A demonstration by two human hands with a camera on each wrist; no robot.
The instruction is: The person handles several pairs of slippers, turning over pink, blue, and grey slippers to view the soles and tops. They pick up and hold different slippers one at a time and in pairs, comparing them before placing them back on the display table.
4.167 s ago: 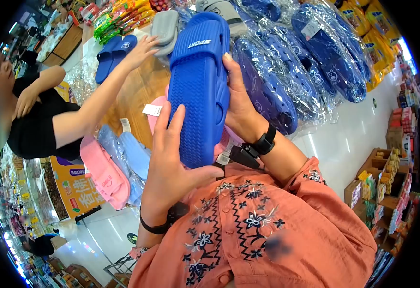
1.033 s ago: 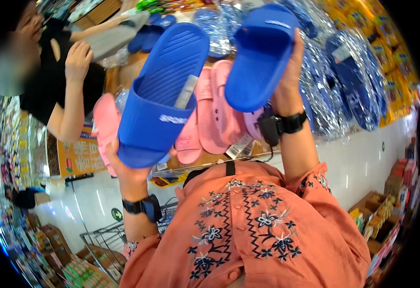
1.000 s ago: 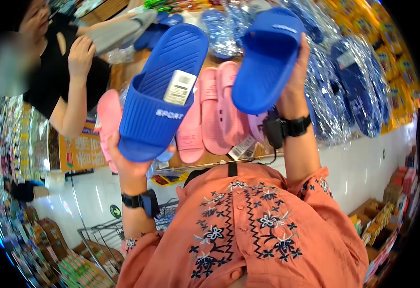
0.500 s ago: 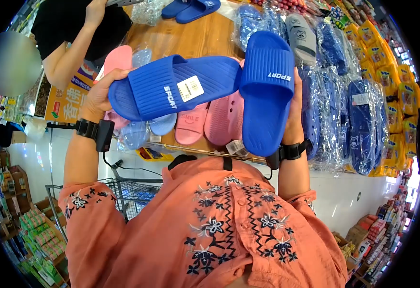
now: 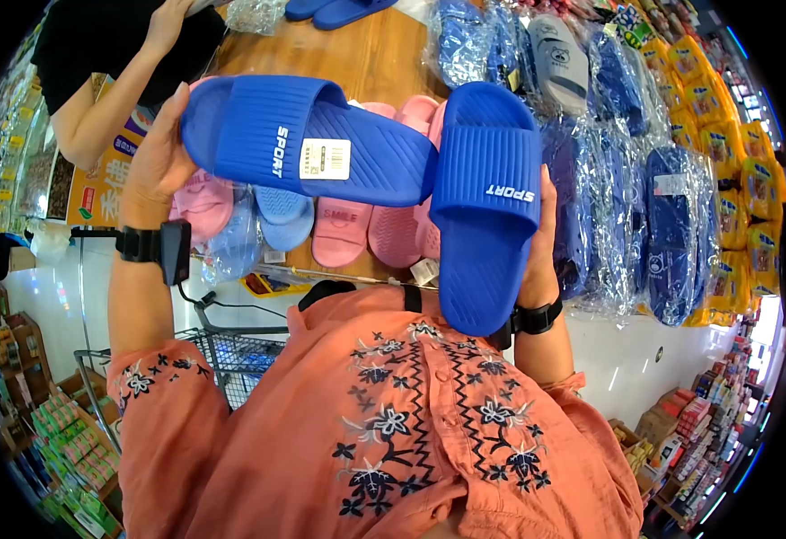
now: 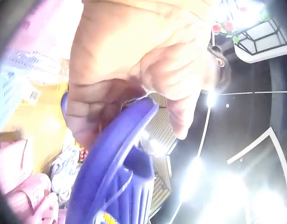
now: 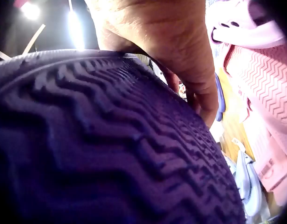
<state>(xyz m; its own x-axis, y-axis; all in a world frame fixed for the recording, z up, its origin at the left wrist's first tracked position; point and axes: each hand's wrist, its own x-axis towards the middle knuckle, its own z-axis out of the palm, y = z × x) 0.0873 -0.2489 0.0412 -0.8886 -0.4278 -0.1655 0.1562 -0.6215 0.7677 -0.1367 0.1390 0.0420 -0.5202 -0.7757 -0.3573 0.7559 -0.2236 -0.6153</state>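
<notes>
Two blue slide slippers with "SPORT" on their straps are held up in the head view. My left hand [image 5: 155,166] grips the toe end of one slipper [image 5: 375,166], which lies sideways and carries a white barcode label [image 5: 325,160]. Its heel end meets the edge of the other slipper [image 5: 483,260], held upright in my right hand [image 5: 541,242] at its right edge. In the left wrist view, fingers and thumb straddle the end of the slipper [image 6: 106,158]. The zigzag-ribbed sole [image 7: 110,149] fills much of the right wrist view, with the right hand [image 7: 166,42] at its edge.
Beneath is a wooden table [image 5: 357,54] with pink slippers [image 5: 341,232] and light-blue slippers [image 5: 285,216]. Plastic-wrapped blue slippers [image 5: 671,234] and yellow packets [image 5: 725,171] line the right. A person in black [image 5: 97,54] stands at upper left. A wire cart [image 5: 240,359] is below left.
Earlier my right hand held up a blue slipper with my left hand against it; later each hand held one. The left slipper has swung from upright to sideways, its heel end now against the right one.
</notes>
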